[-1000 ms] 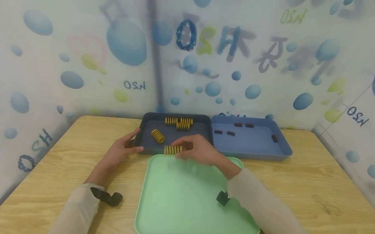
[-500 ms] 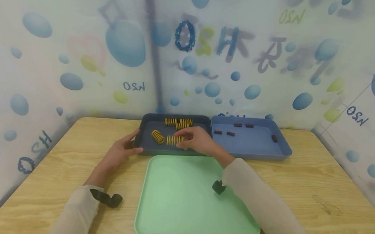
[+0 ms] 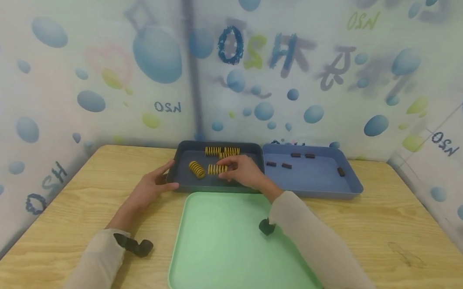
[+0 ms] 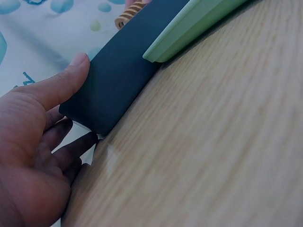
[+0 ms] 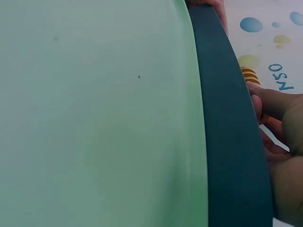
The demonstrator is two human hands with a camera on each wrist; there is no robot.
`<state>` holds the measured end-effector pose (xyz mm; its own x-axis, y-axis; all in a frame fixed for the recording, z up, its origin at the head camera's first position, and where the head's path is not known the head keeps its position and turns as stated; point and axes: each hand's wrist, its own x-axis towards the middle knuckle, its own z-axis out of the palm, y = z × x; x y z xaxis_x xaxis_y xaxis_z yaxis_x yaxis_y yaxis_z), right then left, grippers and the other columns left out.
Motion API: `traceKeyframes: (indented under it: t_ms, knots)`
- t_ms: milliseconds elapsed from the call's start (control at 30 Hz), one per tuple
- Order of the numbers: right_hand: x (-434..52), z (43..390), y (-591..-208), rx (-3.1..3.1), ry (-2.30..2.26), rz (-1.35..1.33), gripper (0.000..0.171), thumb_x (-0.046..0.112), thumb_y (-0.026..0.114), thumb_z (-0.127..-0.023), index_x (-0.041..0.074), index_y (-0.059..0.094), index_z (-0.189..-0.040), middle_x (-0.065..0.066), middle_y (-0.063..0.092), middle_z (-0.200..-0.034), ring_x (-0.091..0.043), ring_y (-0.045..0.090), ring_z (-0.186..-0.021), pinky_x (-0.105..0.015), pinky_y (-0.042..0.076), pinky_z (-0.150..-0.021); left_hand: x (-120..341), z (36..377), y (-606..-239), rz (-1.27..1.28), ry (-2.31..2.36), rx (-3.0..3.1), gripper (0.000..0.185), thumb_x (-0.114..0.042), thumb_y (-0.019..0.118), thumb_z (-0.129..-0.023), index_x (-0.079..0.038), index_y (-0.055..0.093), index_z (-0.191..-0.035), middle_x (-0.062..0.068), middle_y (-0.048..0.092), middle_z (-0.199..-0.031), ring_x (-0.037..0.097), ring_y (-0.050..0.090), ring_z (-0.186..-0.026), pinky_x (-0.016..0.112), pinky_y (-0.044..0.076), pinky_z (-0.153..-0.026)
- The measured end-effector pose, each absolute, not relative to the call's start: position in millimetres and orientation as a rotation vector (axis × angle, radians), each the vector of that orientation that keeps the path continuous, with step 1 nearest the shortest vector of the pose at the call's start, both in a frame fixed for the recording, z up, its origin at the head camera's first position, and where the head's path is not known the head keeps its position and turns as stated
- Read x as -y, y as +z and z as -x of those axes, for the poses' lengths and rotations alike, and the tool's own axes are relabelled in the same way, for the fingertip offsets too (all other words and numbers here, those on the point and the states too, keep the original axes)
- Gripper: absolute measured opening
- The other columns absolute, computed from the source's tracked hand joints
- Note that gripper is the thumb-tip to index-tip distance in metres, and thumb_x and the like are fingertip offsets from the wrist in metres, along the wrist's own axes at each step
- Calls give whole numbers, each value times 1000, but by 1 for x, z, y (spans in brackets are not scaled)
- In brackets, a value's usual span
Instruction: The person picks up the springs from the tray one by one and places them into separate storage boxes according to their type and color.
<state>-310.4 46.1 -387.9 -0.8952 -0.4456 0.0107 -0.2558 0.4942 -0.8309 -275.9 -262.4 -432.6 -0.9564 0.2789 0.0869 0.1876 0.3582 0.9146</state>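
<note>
My right hand pinches the end of a yellow coil spring low inside the dark grey tray. The spring lies crosswise, with its right end covered by my fingers. To its left rests another yellow spring, set at a slant. Several more, including one yellow spring, are grouped along the back, one of them partly hidden behind my hand. My left hand holds the tray's front left corner, thumb against the front wall and fingers round the side, as the left wrist view shows beside the dark wall.
A blue tray adjoins the dark one on the right, with several small dark springs scattered in it. Nearer me lies a light green tray on the wooden table. A patterned wall stands behind.
My right hand has carried the yellow spring from over the green tray's back edge away from me and down into the dark tray. The left hand stays at the corner.
</note>
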Motion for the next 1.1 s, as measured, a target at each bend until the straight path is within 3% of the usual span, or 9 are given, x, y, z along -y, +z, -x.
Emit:
traceKeyframes:
  t_ms: [233,600,867,1100]
  knots:
    - [-42,317,-394,-2574,-1310,586,35,21,75,-84,19,68,-118,3,68,-104,-16,66,-75,-33,53,-64,263,278,-436,-430,1675,-2525,81,-29,72,-86,-15,27,-152,10,22,-156,40,30,-136,50,24,-108]
    - [-41,326,-399,-2632,-1251,494,34,17,76,-83,15,70,-116,0,69,-105,-14,66,-73,-30,54,-64,260,275,-433,-435,1708,-2494,79,-26,72,-87,-16,28,-152,9,22,-156,38,31,-136,49,23,-109]
    - [-41,331,-401,-2662,-1245,464,34,18,78,-81,14,70,-114,1,70,-92,-15,65,-69,-30,53,-63,259,275,-432,-429,1722,-2479,79,-24,72,-87,-15,28,-152,9,22,-156,39,29,-136,48,23,-109]
    - [-39,334,-402,-2684,-1301,385,37,18,79,-80,13,69,-116,-1,69,-100,-15,65,-71,-30,53,-65,260,275,-431,-418,1705,-2500,79,-24,71,-87,-13,28,-152,10,22,-156,39,31,-135,50,23,-109]
